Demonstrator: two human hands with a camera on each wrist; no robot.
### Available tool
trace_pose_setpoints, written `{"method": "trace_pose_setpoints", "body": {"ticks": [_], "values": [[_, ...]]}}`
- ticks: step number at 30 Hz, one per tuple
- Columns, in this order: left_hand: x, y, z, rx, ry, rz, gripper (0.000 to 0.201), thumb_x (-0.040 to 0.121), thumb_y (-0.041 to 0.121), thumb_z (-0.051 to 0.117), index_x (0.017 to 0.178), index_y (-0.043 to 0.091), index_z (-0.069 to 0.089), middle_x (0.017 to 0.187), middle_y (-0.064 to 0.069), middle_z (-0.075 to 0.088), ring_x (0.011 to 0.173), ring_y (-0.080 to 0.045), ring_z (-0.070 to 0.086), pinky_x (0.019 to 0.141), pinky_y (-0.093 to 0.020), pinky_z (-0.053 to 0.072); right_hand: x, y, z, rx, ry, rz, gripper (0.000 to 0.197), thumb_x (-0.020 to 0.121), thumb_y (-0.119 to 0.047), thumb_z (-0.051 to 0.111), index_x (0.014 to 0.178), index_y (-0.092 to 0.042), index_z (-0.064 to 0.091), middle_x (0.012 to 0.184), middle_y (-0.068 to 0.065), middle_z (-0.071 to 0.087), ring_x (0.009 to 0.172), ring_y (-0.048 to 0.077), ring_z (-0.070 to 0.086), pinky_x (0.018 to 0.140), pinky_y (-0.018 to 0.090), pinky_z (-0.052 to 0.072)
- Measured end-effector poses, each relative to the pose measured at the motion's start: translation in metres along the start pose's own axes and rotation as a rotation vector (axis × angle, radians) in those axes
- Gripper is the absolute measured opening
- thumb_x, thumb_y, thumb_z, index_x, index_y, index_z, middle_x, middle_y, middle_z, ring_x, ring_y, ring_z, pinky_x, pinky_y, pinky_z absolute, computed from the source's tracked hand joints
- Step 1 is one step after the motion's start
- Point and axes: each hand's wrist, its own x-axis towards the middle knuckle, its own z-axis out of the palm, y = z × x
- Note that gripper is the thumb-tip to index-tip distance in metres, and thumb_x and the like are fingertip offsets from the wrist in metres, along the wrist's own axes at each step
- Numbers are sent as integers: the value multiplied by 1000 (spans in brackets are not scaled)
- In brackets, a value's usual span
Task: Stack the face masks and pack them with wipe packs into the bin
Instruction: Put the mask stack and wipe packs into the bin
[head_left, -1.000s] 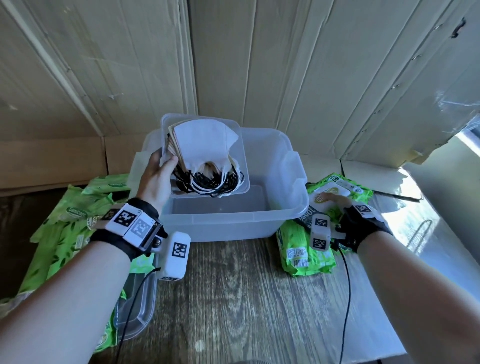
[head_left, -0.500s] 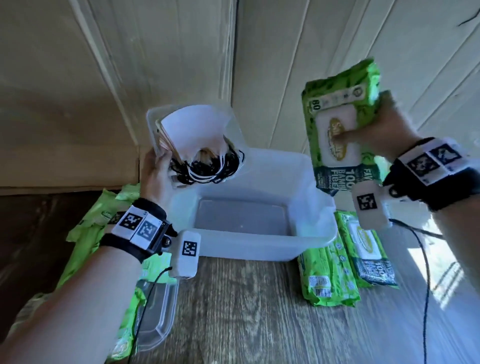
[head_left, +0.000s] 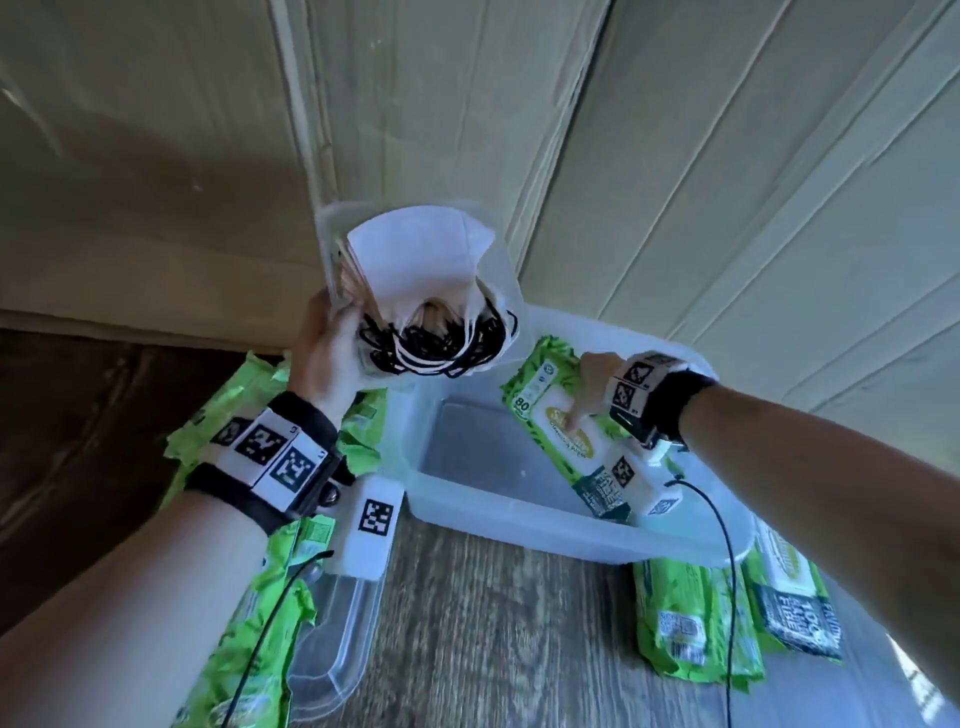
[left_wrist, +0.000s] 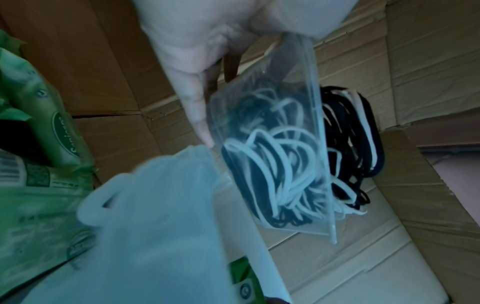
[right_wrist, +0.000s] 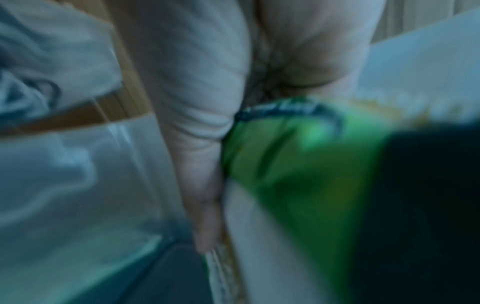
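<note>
My left hand (head_left: 327, 348) grips a small clear container (head_left: 498, 260) holding stacked face masks (head_left: 415, 254), white on top, with black and white ear loops (left_wrist: 275, 164) spilling out. It is tilted above the back left corner of the big clear bin (head_left: 519, 525). My right hand (head_left: 592, 384) grips a green wipe pack (head_left: 561, 426), thumb on its white label, and holds it slanted inside the bin over the right side. The right wrist view is blurred, showing the green wipe pack (right_wrist: 298, 174) against my palm.
More green wipe packs (head_left: 691, 623) lie on the wooden table right of the bin, and several more (head_left: 249, 623) at the left. A clear lid (head_left: 337, 649) lies at front left. Cardboard walls (head_left: 675, 156) stand behind.
My right hand lifted a wipe pack off the table, raised it high, then brought it down into the bin. My left hand kept hold of the mask container.
</note>
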Motion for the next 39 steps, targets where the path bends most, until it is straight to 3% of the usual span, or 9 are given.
{"method": "trace_pose_setpoints", "body": {"ticks": [6, 13, 16, 18, 22, 24, 28, 33, 39], "values": [[2, -6, 1, 73, -85, 104, 57, 82, 44, 39, 127, 12, 50, 126, -5, 55, 115, -18, 50, 89, -17, 38, 21, 23, 35, -54, -181, 184, 72, 72, -58, 66, 123, -10, 51, 102, 7, 61, 86, 23, 61, 68, 28, 49], [-2, -1, 5, 39, -85, 159, 41, 90, 25, 48, 126, 7, 47, 104, 12, 49, 98, 2, 45, 74, 7, 29, 41, 25, 43, -31, -142, 244, 99, 75, -62, 62, 143, -1, 22, 140, 12, 40, 122, 25, 47, 98, 31, 43], [1, -2, 6, -16, -129, 128, 32, 97, 10, 44, 128, 0, 45, 102, 6, 53, 95, 2, 55, 70, 5, 35, 33, 23, 32, -162, -183, 161, 53, 84, -52, 58, 118, -12, 51, 99, 3, 62, 80, 17, 57, 66, 23, 45], [3, -4, 4, 11, -127, 145, 30, 98, 5, 40, 126, -1, 46, 98, 16, 52, 82, 25, 51, 69, 5, 33, 19, 23, 25, -153, -175, 128, 35, 89, -47, 54, 108, -18, 52, 72, -6, 50, 62, 9, 46, 59, 20, 38], [5, -9, 3, 73, -125, 190, 34, 98, 9, 41, 130, -1, 46, 112, 4, 49, 95, 10, 47, 75, 6, 30, 29, 29, 25, -47, -100, 163, 55, 88, -31, 60, 131, -3, 39, 129, 2, 49, 114, 10, 38, 96, 13, 23], [5, -8, 4, 82, -117, 181, 33, 99, 7, 40, 130, 1, 46, 114, 0, 49, 97, 0, 45, 73, 5, 31, 39, 32, 33, -85, -121, 236, 95, 72, -33, 74, 138, 11, 21, 142, 22, 35, 126, 30, 41, 105, 39, 37], [-3, 2, 9, 57, -122, 149, 26, 97, 5, 42, 123, 2, 47, 99, 6, 55, 71, 22, 50, 64, 5, 32, 15, 31, 28, -227, -175, 192, 58, 69, -33, 78, 110, -1, 52, 89, 10, 61, 81, 24, 60, 70, 31, 48], [-14, 17, 17, 13, -161, 69, 36, 94, 22, 50, 126, 6, 47, 112, -5, 59, 92, -10, 59, 75, -9, 44, 9, 43, 5, 4, -165, 129, 39, 64, -44, 79, 55, -13, 57, 54, 0, 58, 46, 14, 51, 61, 25, 46], [-46, 17, 49, -7, -273, -68, 60, 70, 59, 47, 119, 24, 41, 119, -12, 60, 101, -34, 62, 87, -54, 50, -60, 90, -22, 536, 206, 213, 27, 90, -24, 59, 79, 1, 57, 78, 17, 61, 70, 28, 59, 56, 24, 45]]}}
